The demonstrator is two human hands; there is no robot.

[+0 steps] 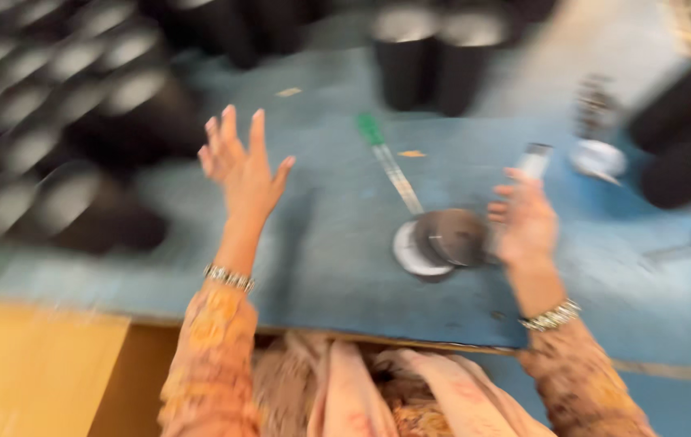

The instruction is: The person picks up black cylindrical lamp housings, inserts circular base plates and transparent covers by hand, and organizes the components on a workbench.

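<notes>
Head view: heavy motion blur, looking down at a blue worktop (337,243) with a worn, matte surface.
Left hand (242,166): raised over the worktop, fingers spread wide, holding nothing, touching nothing.
Right hand (525,222): curled around a small pale cylinder-like piece (535,160) sticking up past the fingers; exact kind too blurred to tell.
Round discs (436,241): flat, grey and white, metal-looking, overlapping, lying on the worktop just left of the right hand.
Screwdriver (390,166): green handle, thin pale shaft, lying diagonally on the worktop, tip toward the discs.
Black cylinders (434,57): dark tubes with pale tops, upright at the far edge; more piled at left (46,121) and right.
Small white part (598,158): rounded, on the worktop far right, blurred.
Cardboard box (38,368): tan, smooth, lower left, below the worktop edge.
Wrists: beaded metal bracelets, patterned orange sleeves.
Labels: none readable.
</notes>
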